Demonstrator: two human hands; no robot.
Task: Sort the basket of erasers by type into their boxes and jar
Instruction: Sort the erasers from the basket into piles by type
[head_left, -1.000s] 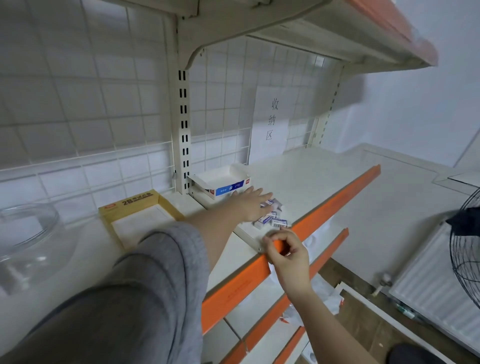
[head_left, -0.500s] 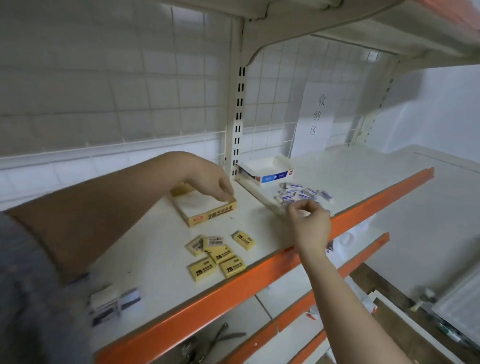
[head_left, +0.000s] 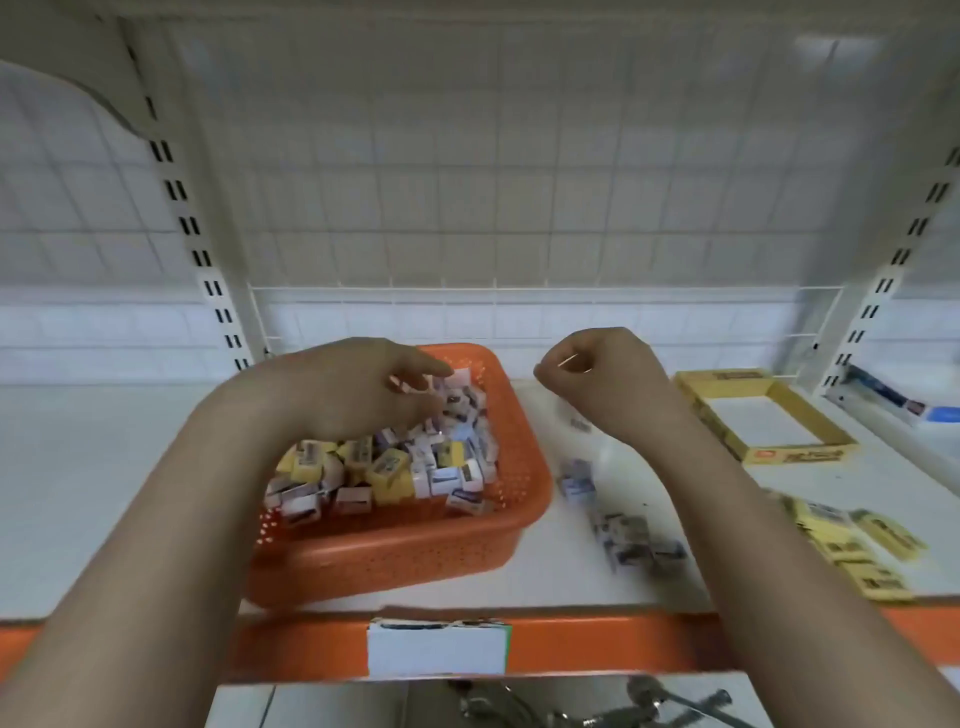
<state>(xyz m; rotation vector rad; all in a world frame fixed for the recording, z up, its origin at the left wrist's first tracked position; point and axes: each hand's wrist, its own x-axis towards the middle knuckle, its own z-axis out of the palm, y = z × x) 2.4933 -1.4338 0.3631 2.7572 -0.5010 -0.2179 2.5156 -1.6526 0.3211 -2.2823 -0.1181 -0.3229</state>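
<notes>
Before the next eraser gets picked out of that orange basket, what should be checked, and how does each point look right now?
1. Orange basket rests flat on the shelf: ok.
2. Basket holds yellow and white erasers within reach: ok.
3. Left hand is over the erasers: ok; whether it already holds one: cannot tell.
4. Right hand is free: cannot tell, fingers curled, view blurred.
5. Yellow box is open with room inside: ok.
6. Sorted piles kept apart, white pile, yellow pile: ok.
</notes>
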